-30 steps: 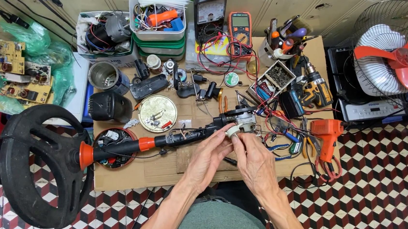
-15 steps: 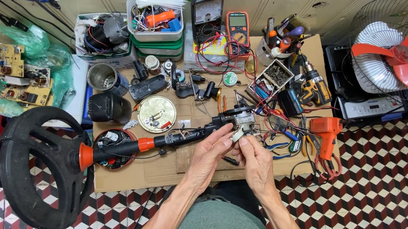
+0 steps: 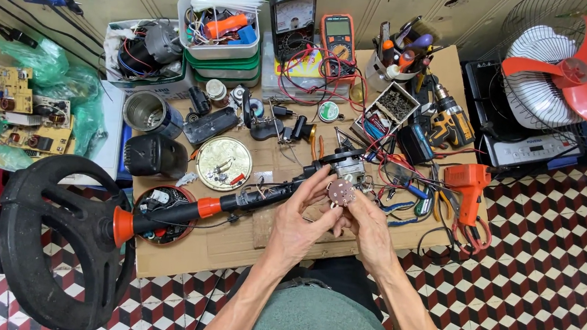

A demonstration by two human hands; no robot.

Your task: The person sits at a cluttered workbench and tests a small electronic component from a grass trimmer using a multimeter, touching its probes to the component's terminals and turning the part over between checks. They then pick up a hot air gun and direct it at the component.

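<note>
Trimmer motor head point(image 3: 346, 168), at the near end of the black-and-orange shaft point(image 3: 235, 201), lay on the cardboard-covered table point(image 3: 231, 247) just beyond both hands. The left hand point(image 3: 299, 221) had its fingers curled up toward the head, and the right hand point(image 3: 370, 227) pinched a small round perforated plate point(image 3: 341, 192) between thumb and fingertips; the left fingertips touched the same plate. How firmly either hand gripped could not be told.

Risks judged from this position:
- The plate was held by its edge only. A slip would have dropped it among the loose red and black wires point(image 3: 394, 169) just beside it, where a small part is hard to find.
- The shaft ended in the large black guard point(image 3: 57, 241), which overhung the table edge. A pull on the head could have swung the whole tool and swept the round tin lid point(image 3: 224, 164) holding small parts.
- Exposed wires near the fingers could have snagged or torn loose.
</note>
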